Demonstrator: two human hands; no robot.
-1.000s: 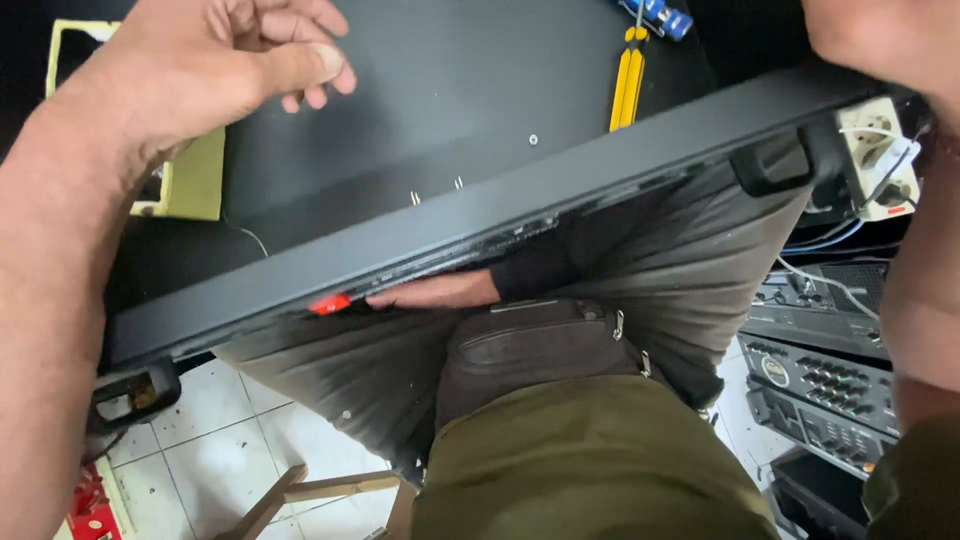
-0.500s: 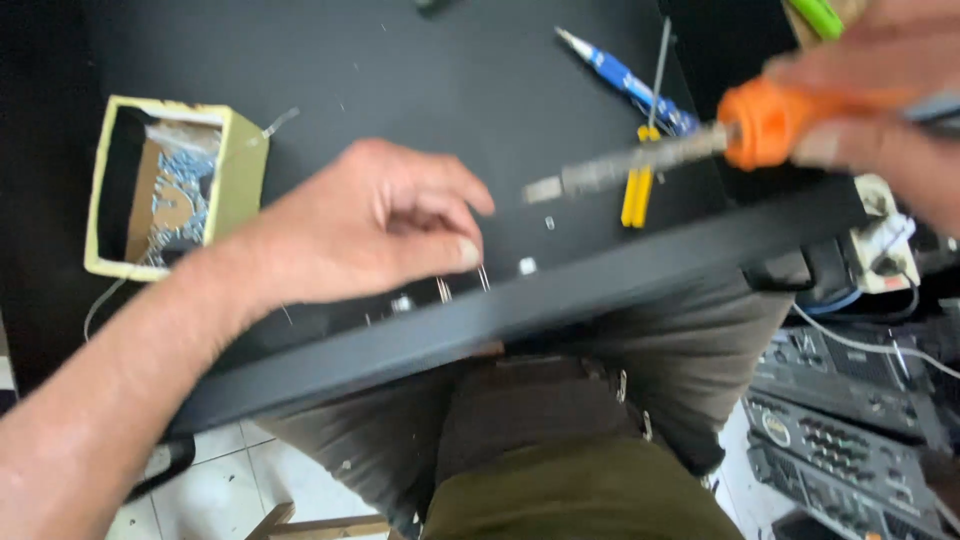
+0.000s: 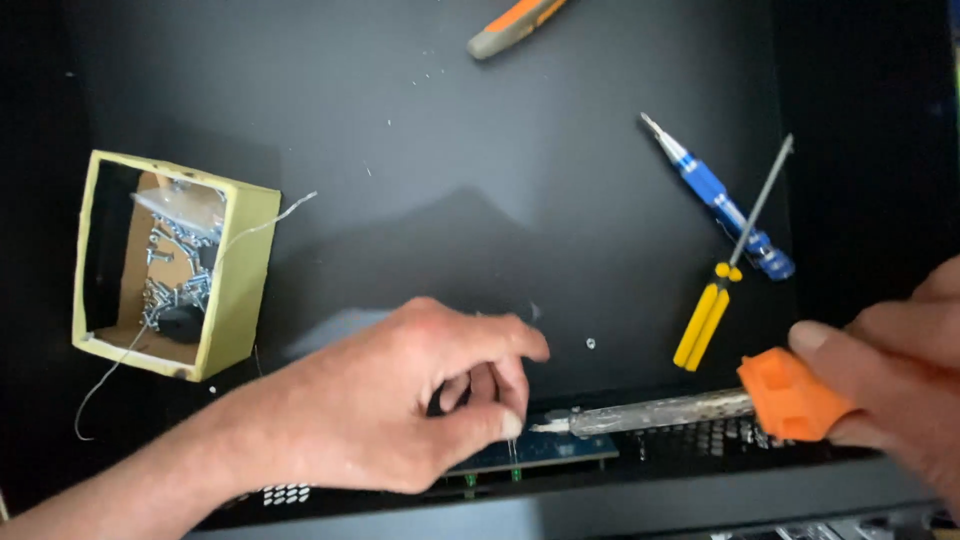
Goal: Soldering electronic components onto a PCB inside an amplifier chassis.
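Observation:
My left hand [image 3: 415, 395] rests on the black metal case [image 3: 420, 170], its fingertips pinched on small wire leads above a blue circuit board [image 3: 545, 452] at the case's front edge. My right hand [image 3: 900, 385] grips a soldering iron [image 3: 720, 405] by its orange handle. The iron's grey barrel points left and its tip lies right beside my left fingertips, over the board. What exactly the left fingers pinch is too small to tell.
A yellow-green cardboard box [image 3: 165, 265] with several screws sits at the left, a thin wire trailing from it. A blue screwdriver [image 3: 715, 195] and a yellow-handled screwdriver [image 3: 730, 260] lie crossed at the right. An orange-grey tool handle [image 3: 515, 25] lies at the top.
The view has tilted down onto the case top. My left hand moved to the front edge over the board. My right hand brought the soldering iron down until its tip met the left fingertips.

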